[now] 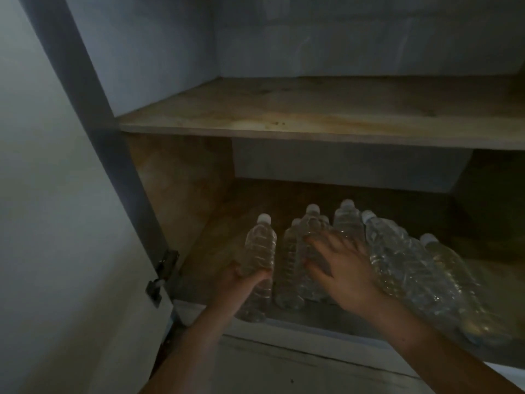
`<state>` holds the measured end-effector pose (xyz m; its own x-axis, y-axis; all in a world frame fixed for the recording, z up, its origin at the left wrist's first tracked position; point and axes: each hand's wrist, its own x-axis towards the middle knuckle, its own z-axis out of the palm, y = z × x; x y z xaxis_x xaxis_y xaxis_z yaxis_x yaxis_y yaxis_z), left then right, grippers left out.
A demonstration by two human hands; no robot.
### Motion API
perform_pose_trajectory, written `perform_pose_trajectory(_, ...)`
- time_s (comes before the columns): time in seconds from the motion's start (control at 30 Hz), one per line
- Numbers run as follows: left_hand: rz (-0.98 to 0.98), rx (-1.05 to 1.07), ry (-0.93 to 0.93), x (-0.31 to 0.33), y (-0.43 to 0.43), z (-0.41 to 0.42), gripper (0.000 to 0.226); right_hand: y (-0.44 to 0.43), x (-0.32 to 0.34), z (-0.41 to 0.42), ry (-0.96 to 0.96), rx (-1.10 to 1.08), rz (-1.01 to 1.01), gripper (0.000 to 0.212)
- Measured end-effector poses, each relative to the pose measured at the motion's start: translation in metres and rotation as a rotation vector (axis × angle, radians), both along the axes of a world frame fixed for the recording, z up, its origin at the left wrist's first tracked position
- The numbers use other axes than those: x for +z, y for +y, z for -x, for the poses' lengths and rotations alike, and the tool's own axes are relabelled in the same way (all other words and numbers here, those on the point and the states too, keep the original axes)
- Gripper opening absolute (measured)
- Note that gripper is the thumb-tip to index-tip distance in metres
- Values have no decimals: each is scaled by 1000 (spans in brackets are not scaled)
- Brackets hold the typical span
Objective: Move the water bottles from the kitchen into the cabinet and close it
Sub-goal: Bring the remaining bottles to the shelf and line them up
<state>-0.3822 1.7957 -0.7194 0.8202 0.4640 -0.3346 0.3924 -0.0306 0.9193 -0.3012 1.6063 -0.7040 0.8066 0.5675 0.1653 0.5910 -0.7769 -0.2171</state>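
Left hand (240,280) grips bottle (260,245) | right hand (345,270) rests on bottles (289,251)

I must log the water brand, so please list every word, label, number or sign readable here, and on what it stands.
None: no text can be read.
The clear plastic water bottles with white caps show no printed label in this dim view.
The bare wooden upper shelf, the pale cabinet door and its metal hinge carry no writing.
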Motion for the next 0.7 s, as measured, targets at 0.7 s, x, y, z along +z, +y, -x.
perform_pose_trajectory(0.7, -218, 20, -238, -49, 3, -17, 14, 2, -10, -3, -51, -12, 47, 56)
